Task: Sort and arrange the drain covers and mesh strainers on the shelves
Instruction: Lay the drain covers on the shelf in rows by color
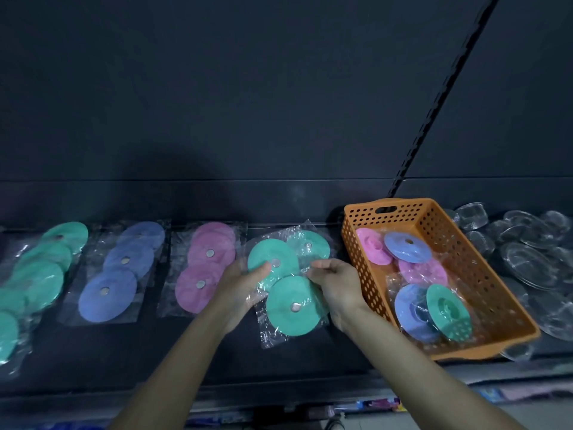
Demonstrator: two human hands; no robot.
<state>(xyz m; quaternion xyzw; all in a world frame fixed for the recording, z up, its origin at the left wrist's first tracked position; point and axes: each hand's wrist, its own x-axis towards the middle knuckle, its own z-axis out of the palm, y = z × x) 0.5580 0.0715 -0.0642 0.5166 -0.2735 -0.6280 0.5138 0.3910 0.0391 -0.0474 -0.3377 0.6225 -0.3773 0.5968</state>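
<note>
Hands both on bagged teal drain covers, mid-way along dark shelf [186,352]. Left hand [245,290]: thumb on top of first teal cover [273,263], fingers curled under its near edge, clamped on it through the wrap. Right hand [335,283]: thumb and fingertips pinched together on crinkled clear wrap [305,270] between the covers. Just beyond right fingertips, second teal cover [310,248], bagged. Nearer than both sets of fingers, between the wrists, third teal cover [293,305], lying flat in its bag. Just left of left fingers, pink covers [207,265], bagged, overlapping front to back. Further left, blue covers [121,271], same layout. Far left, well apart from the fingers, more teal covers [40,274]. Right of right hand, close beside the wrist, orange basket [483,274], perforated, set askew on shelf. Inside basket: two pink, two blue and one teal cover, some in wrap, tilted against one another. Past the basket, well apart from both hands, heap of clear strainers [527,259]; too dim for detail.
</note>
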